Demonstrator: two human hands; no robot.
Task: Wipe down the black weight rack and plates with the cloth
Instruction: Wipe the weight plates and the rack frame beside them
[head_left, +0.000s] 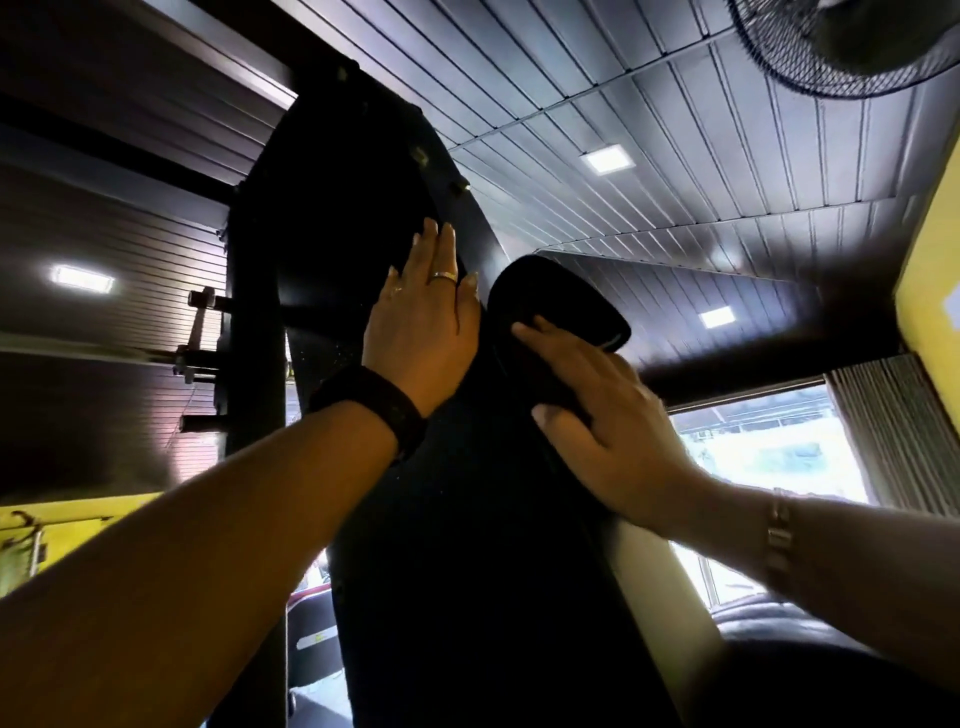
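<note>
Cloth (563, 304) under right hand (605, 415), pressed against rack (337, 234).

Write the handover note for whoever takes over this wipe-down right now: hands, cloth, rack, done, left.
Left hand: flat, fingers straight, resting on the black rack high up.
Right hand: fingers spread, pressing the black cloth against the rack, just beside the left hand.
Done: cloth is on the rack's upper part; how much is clean cannot be told.
Left: the rest of the rack, and the plates, which do not plainly show here.
</note>
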